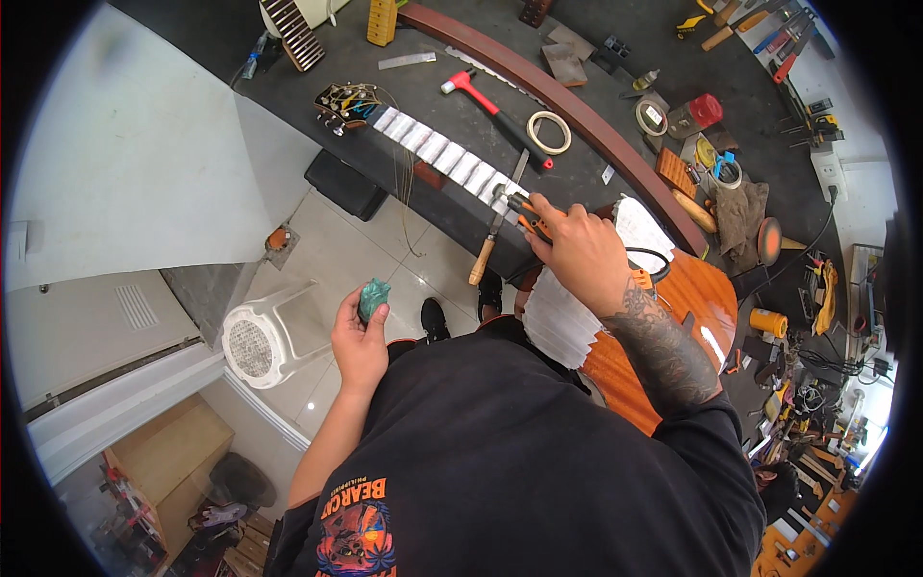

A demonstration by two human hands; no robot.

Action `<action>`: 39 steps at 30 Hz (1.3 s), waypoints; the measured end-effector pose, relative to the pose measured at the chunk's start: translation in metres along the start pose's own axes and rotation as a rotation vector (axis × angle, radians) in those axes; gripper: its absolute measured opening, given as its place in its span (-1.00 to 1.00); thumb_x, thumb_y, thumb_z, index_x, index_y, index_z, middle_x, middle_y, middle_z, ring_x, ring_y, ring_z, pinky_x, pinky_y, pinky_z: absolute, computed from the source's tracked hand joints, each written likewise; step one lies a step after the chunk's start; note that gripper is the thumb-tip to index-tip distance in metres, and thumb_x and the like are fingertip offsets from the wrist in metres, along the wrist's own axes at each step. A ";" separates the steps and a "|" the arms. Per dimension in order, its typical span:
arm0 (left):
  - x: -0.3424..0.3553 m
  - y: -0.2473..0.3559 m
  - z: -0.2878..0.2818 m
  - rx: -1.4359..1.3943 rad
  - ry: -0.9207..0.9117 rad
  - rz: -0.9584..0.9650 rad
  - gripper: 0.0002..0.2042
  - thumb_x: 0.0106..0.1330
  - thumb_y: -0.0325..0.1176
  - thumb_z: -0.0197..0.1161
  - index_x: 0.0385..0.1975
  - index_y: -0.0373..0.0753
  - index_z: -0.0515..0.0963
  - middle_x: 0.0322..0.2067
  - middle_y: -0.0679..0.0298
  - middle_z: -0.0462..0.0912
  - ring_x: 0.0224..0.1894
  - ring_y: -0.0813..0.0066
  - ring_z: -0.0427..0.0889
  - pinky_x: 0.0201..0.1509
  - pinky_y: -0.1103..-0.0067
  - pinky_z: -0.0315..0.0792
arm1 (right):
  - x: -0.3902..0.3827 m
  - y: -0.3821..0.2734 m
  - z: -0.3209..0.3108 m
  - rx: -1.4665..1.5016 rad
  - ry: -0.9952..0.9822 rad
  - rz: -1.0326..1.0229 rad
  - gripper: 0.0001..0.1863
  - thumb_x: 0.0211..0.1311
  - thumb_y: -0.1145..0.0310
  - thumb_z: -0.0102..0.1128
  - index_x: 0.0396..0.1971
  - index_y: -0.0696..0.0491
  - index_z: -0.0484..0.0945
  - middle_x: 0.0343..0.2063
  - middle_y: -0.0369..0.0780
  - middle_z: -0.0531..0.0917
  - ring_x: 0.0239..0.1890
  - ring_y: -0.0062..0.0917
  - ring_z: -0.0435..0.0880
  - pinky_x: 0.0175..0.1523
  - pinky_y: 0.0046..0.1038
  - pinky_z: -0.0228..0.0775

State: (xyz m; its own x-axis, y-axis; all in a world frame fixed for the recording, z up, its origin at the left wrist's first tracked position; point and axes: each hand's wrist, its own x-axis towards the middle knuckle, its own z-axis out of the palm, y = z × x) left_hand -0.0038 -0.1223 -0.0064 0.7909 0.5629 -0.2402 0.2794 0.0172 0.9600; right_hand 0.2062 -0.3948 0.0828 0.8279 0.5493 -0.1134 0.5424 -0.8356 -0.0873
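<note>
A guitar lies across the bench, its headstock (348,106) at the upper left and its orange-brown wooden body (625,375) by my right arm. White tape strips (433,149) cover the fretboard between the frets. My right hand (582,250) grips a black and orange rotary tool (532,218), its tip at the taped fretboard near the body. Held away from the guitar, low on the left, my left hand (361,338) pinches a crumpled-looking green lump (374,299), perhaps polishing compound. White paper (562,317) covers parts of the body.
A wooden-handled file (484,255) crosses beneath the neck. Beyond it lie a red and black hammer (490,111) and a tape roll (549,133). A raised brown rail (577,111) curves along the bench. On the floor at left stands a white stool (255,346); loose strings (409,207) hang over the bench edge.
</note>
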 end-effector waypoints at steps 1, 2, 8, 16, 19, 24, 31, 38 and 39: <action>0.000 0.000 0.000 0.000 0.001 0.000 -0.57 0.55 -0.52 0.37 0.34 -0.47 0.48 0.17 0.11 0.72 0.19 0.47 0.69 0.32 0.55 0.53 | 0.001 0.001 0.000 0.000 0.000 -0.001 -0.43 0.49 0.02 0.35 0.37 -0.09 0.50 -0.32 -0.09 0.72 -0.34 -0.17 0.81 -0.20 -0.17 0.63; 0.000 -0.001 0.001 -0.008 0.006 0.009 -0.57 0.55 -0.52 0.37 0.34 -0.47 0.48 0.17 0.11 0.72 0.19 0.47 0.69 0.32 0.55 0.53 | 0.001 0.002 0.001 -0.004 0.001 0.002 -0.44 0.49 0.02 0.35 0.37 -0.09 0.51 -0.32 -0.09 0.72 -0.33 -0.16 0.82 -0.19 -0.17 0.64; 0.000 -0.002 0.000 -0.026 0.000 0.011 -0.57 0.55 -0.53 0.37 0.34 -0.47 0.48 0.18 0.10 0.72 0.20 0.47 0.68 0.32 0.54 0.53 | 0.004 0.007 -0.001 -0.008 0.001 0.018 -0.43 0.48 0.01 0.35 0.37 -0.10 0.52 -0.31 -0.07 0.74 -0.32 -0.12 0.82 -0.17 -0.17 0.66; 0.001 0.000 0.001 -0.005 0.017 0.010 -0.57 0.55 -0.51 0.38 0.34 -0.46 0.49 0.16 0.12 0.73 0.18 0.48 0.69 0.32 0.55 0.53 | 0.008 0.014 -0.001 -0.001 0.004 0.024 -0.43 0.49 0.02 0.34 0.38 -0.11 0.51 -0.31 -0.06 0.74 -0.32 -0.11 0.82 -0.17 -0.14 0.67; 0.001 0.002 0.001 0.010 0.007 -0.007 -0.57 0.56 -0.50 0.38 0.34 -0.47 0.48 0.16 0.12 0.73 0.19 0.47 0.69 0.32 0.54 0.53 | 0.009 0.015 -0.003 0.009 -0.007 0.040 -0.44 0.50 0.03 0.33 0.39 -0.11 0.51 -0.31 -0.06 0.74 -0.32 -0.10 0.83 -0.15 -0.13 0.68; 0.001 0.002 0.002 0.004 0.004 0.012 -0.58 0.56 -0.51 0.37 0.34 -0.47 0.48 0.17 0.11 0.72 0.18 0.48 0.69 0.32 0.55 0.52 | 0.011 0.018 -0.004 0.057 -0.031 0.073 -0.44 0.52 0.03 0.30 0.40 -0.09 0.51 -0.28 -0.01 0.74 -0.30 -0.07 0.83 -0.13 -0.12 0.69; 0.004 0.003 0.002 -0.012 -0.011 0.025 -0.57 0.55 -0.53 0.37 0.34 -0.47 0.47 0.18 0.12 0.71 0.20 0.46 0.69 0.33 0.54 0.53 | 0.006 0.017 -0.008 0.148 -0.019 0.152 -0.40 0.52 0.02 0.29 0.45 -0.10 0.49 -0.26 0.06 0.73 -0.27 0.02 0.83 -0.10 -0.06 0.69; 0.007 0.004 0.010 -0.068 -0.013 0.039 -0.57 0.53 -0.56 0.37 0.33 -0.46 0.48 0.16 0.10 0.71 0.18 0.45 0.69 0.33 0.52 0.55 | -0.026 -0.041 -0.034 0.348 -0.071 0.013 -0.40 0.48 0.00 0.33 0.43 -0.14 0.51 -0.28 0.06 0.72 -0.30 0.03 0.81 -0.13 -0.04 0.69; 0.007 0.003 0.011 -0.098 -0.025 0.056 -0.57 0.53 -0.57 0.37 0.33 -0.46 0.48 0.15 0.10 0.71 0.18 0.44 0.69 0.32 0.52 0.55 | -0.030 -0.053 -0.036 0.402 -0.101 -0.024 -0.40 0.47 0.00 0.34 0.42 -0.13 0.51 -0.30 0.05 0.72 -0.31 0.03 0.81 -0.13 -0.04 0.69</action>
State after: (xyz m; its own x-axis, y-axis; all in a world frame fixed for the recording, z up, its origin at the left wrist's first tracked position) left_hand 0.0088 -0.1275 -0.0071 0.8173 0.5448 -0.1877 0.1804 0.0675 0.9813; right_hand 0.1572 -0.3673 0.1265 0.7864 0.5839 -0.2015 0.4460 -0.7624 -0.4688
